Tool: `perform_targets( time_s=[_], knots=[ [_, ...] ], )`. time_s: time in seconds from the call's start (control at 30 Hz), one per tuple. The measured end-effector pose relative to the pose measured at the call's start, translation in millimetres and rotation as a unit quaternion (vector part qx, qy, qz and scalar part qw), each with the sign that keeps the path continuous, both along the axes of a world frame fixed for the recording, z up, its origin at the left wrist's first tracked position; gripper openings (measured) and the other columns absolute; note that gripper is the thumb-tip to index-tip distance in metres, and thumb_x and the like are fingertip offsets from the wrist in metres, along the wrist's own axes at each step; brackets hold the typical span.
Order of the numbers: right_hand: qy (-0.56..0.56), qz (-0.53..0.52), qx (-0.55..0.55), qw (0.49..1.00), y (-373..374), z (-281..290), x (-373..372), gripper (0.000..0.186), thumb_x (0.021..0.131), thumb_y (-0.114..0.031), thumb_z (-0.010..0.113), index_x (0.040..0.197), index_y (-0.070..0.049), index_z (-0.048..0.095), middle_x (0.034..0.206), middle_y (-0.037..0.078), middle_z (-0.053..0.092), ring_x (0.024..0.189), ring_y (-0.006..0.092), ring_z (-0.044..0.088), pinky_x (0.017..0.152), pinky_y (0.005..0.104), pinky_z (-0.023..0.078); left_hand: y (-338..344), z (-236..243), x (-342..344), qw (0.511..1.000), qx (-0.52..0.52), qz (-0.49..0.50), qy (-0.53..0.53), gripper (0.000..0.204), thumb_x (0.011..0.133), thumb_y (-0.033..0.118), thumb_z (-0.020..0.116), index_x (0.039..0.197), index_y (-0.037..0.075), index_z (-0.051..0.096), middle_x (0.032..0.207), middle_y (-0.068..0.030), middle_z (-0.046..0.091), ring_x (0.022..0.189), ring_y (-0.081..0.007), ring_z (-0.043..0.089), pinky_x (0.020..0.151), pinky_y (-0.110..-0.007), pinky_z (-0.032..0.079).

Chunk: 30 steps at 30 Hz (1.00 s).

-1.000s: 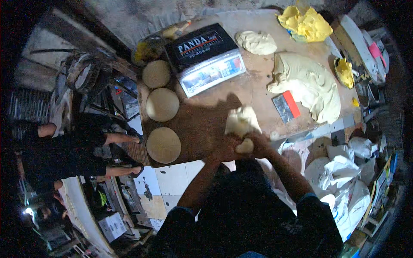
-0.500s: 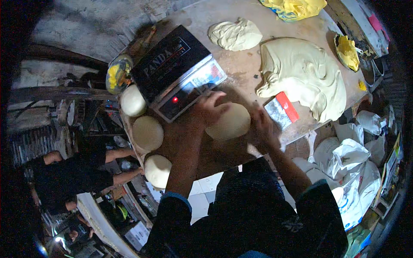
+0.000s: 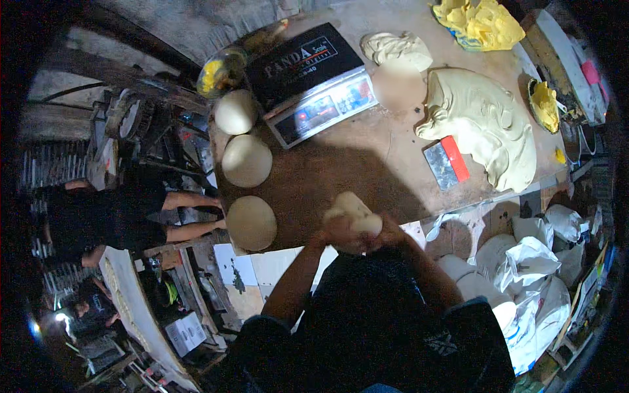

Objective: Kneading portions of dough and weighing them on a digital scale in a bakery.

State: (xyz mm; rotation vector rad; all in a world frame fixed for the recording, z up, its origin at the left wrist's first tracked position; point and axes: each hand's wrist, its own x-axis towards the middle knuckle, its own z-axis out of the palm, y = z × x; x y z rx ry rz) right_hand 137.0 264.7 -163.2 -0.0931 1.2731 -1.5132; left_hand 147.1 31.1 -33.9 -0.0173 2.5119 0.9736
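Observation:
Close to my body, at the table's near edge, a pale lump of dough (image 3: 354, 211) is squeezed between my two hands. My left hand (image 3: 335, 230) grips its left side, and my right hand (image 3: 385, 232) closes around its right side; both are somewhat blurred. Three smooth dough balls, the far one (image 3: 236, 111), the middle one (image 3: 247, 161) and the near one (image 3: 251, 223), form a row along the left edge. Beyond my hands is a black digital scale (image 3: 298, 69) with a lit display. A red-handled scraper (image 3: 447, 162) lies to the right.
A big slab of dough (image 3: 488, 124) spreads over the right of the wooden table (image 3: 327, 147). Behind the scale is a smaller dough piece (image 3: 398, 49). Yellow fat fills a bag (image 3: 481, 25) and a bowl (image 3: 544, 106). White sacks (image 3: 531, 262) stand at lower right; a person (image 3: 111, 213) is at left.
My hands have drawn back from beside the scale to the near table edge. The round dough between them is now a squeezed, folded lump. The whole view has shifted somewhat.

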Motion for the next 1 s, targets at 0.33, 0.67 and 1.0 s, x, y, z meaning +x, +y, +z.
perform_targets(
  time_s=[0.33, 0.67, 1.0],
  knots=[
    [0.514, 0.128, -0.073, 0.845, -86, 299, -83, 0.044, 0.061, -0.029, 0.086, 0.091, -0.003, 0.068, 0.077, 0.005, 0.068, 0.07, 0.0145, 0.064, 0.067, 0.0268, 0.053, -10, 165, 14, 0.951, 0.232, 0.091, 0.18, 0.042, 0.087, 0.043, 0.063, 0.105, 0.006, 0.065, 0.092, -0.0127, 0.066, 0.084, -0.0215, 0.063, 0.076, -0.032, 0.051],
    [0.48, 0.22, 0.093, 0.844, -16, 180, -66, 0.072, 0.055, -0.029, 0.079, 0.12, -0.007, 0.058, 0.108, 0.02, 0.064, 0.108, 0.036, 0.058, 0.095, 0.0379, 0.044, 3, 82, 30, 0.988, 0.145, 0.036, 0.045, 0.063, 0.07, 0.045, 0.077, 0.114, 0.004, 0.059, 0.11, -0.0161, 0.062, 0.104, -0.031, 0.059, 0.092, -0.044, 0.046],
    [0.438, 0.271, 0.114, 0.849, -165, 98, -272, 0.038, 0.089, -0.035, 0.058, 0.12, -0.013, 0.06, 0.111, 0.012, 0.064, 0.103, 0.0306, 0.059, 0.091, 0.0422, 0.043, -64, 41, -155, 0.949, 0.221, 0.224, 0.026, 0.078, 0.064, 0.041, 0.084, 0.125, 0.005, 0.051, 0.126, -0.017, 0.053, 0.114, -0.0311, 0.054, 0.097, -0.043, 0.043]
  ],
)
